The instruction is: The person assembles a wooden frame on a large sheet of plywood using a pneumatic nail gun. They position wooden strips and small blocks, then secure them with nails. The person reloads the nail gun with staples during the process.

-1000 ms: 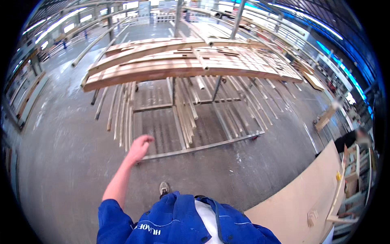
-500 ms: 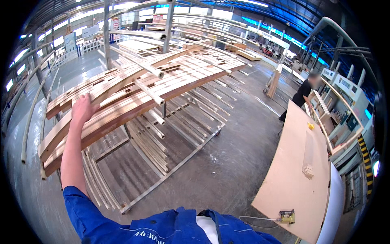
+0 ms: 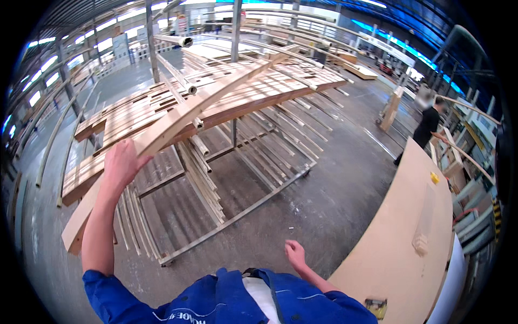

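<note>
Head view is showing me a person's left hand (image 3: pixel 121 164) holding on to a long wooden beam (image 3: pixel 181 116). Its fingers are clamping over the beam, the thumb is poking out to one side, and the fingertips are hiding from me. The beam is lying slantwise across a pile of wooden boards (image 3: pixel 243 96). The pile seems to be propping up the far part, so maybe one hand is only having to carry the near end. The pile is sitting on a metal rack (image 3: pixel 243 210), which is probably keeping all that long wood up off the floor (image 3: pixel 324 227). The right hand (image 3: pixel 294 254) is hanging over the floor, its fingers curling in together, and I am seeing nothing in it. Next to that arm, a big tan panel (image 3: pixel 388 259) is lying with a yellow and black nail gun (image 3: pixel 376 308) on its near end, perhaps for easy reaching.

Half a second ago, the beam's near end was lying on the pile. Now it is sticking out past the front edge. The right hand is showing now too; it was hiding before.
</note>
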`<state>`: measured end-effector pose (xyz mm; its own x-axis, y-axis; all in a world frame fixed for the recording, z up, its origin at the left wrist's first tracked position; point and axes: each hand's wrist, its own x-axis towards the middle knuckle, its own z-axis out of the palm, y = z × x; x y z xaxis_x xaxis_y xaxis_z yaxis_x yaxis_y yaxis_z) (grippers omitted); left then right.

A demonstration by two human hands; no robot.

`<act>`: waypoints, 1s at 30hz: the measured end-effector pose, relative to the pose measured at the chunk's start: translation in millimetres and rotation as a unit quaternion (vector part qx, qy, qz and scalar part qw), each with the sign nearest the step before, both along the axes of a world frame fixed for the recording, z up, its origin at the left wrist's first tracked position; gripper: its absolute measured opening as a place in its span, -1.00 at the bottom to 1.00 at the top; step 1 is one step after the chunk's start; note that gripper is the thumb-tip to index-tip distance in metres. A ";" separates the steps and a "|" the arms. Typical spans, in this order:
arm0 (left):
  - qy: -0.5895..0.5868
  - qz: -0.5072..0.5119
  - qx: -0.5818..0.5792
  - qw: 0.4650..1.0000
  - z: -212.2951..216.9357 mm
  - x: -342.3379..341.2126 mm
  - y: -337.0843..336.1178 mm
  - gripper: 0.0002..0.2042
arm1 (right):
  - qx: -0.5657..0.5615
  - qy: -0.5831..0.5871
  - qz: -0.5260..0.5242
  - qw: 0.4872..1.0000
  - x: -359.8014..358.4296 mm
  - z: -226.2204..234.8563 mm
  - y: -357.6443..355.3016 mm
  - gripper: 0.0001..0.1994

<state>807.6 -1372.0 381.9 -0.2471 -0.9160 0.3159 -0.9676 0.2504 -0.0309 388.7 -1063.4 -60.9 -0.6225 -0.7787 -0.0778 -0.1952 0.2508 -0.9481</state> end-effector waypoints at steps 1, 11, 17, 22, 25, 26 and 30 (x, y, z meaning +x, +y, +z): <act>0.004 0.010 -0.014 1.000 7.1 -5.5 24.2 -0.42 | -0.018 -0.074 0.028 0.997 -6.1 25.3 -32.4 -0.73; 0.012 0.158 -0.037 0.987 18.8 -33.2 309.7 -0.27 | -0.277 -0.532 0.234 0.765 7.8 231.4 -241.4 -0.36; 0.073 0.249 0.058 0.964 48.2 -13.3 440.7 -0.32 | -0.287 -0.766 0.299 0.491 22.6 331.0 -288.2 -0.14; 0.011 0.280 0.024 0.960 43.2 -7.3 479.1 -0.37 | -0.330 -0.701 0.298 0.558 83.1 348.5 -274.1 -0.16; 0.077 0.259 -0.032 0.962 34.9 -35.1 467.4 -0.09 | -0.286 -0.714 0.280 0.574 123.4 344.7 -234.7 -0.25; 0.052 0.215 -0.059 0.973 39.0 -52.8 458.2 -0.11 | -0.268 -0.731 0.292 0.555 140.5 345.6 -215.0 -0.25; 0.132 0.114 0.068 0.982 16.4 -91.9 368.4 -0.13 | -0.225 -0.738 0.299 0.561 155.5 315.2 -169.7 -0.23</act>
<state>715.7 -1003.6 398.3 0.0440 -0.9763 0.2119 -0.9687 0.0102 0.2478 544.2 -1233.1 254.3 0.2457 -0.9615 0.1232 0.9647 0.2300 -0.1285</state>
